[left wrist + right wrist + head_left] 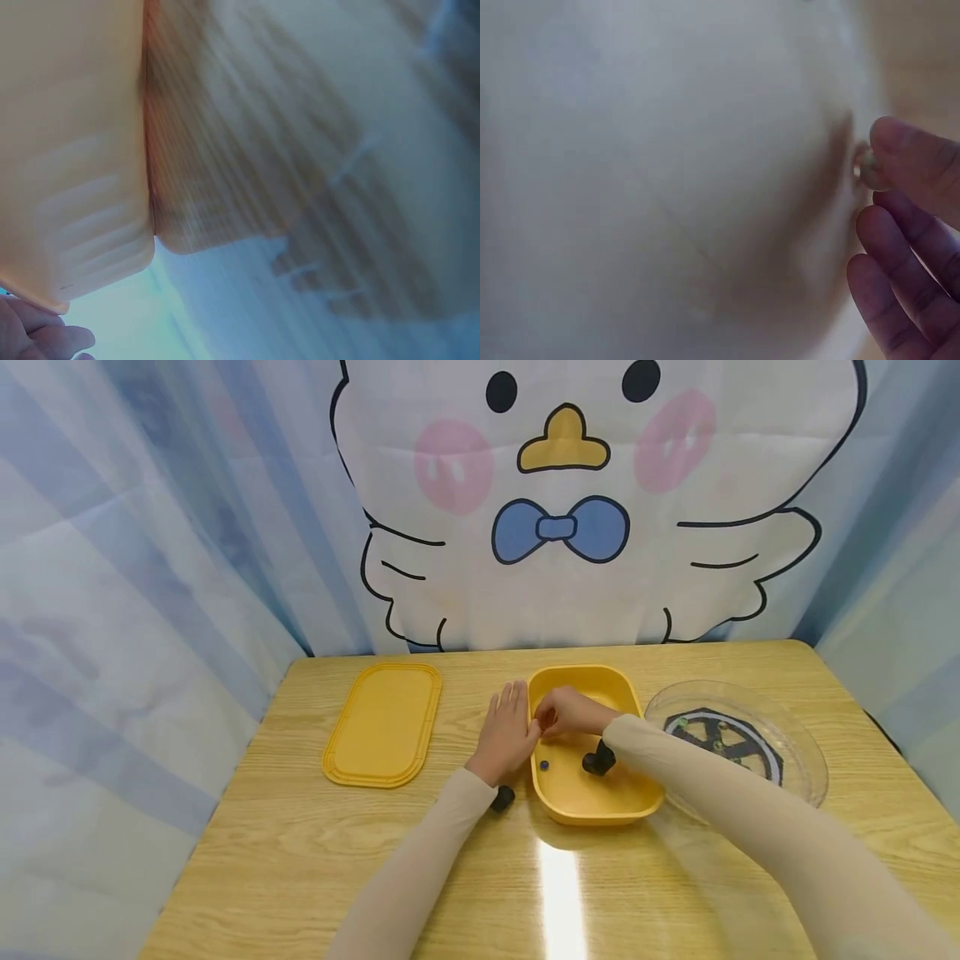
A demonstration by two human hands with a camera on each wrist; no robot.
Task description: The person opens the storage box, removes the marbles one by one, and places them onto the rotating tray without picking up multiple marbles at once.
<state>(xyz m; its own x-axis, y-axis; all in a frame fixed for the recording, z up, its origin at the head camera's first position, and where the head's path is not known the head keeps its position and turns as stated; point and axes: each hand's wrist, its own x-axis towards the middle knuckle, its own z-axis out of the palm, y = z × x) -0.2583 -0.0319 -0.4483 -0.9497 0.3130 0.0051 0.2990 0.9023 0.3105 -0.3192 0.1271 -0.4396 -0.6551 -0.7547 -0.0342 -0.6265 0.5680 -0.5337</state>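
Note:
A deep yellow box (596, 814) stands near the middle of the table. My left hand (504, 733) lies along its left side with fingers straight, thumb at the rim; in the left wrist view its fingers (52, 337) are close to the box rim. My right hand (570, 712) is over the box near that same rim, fingers bent. The right wrist view shows its thumb and forefinger pinching a small round pale bead (870, 171), partly hidden by the thumb. A small dark blue ball (544, 766) lies inside the box on the left.
A flat yellow lid (384, 722) lies at the left of the table. At the right, partly under my right forearm, is a round clear dish (813, 760) with a dark wheel-like pattern and small greenish bits. A printed curtain (465, 585) hangs behind the table.

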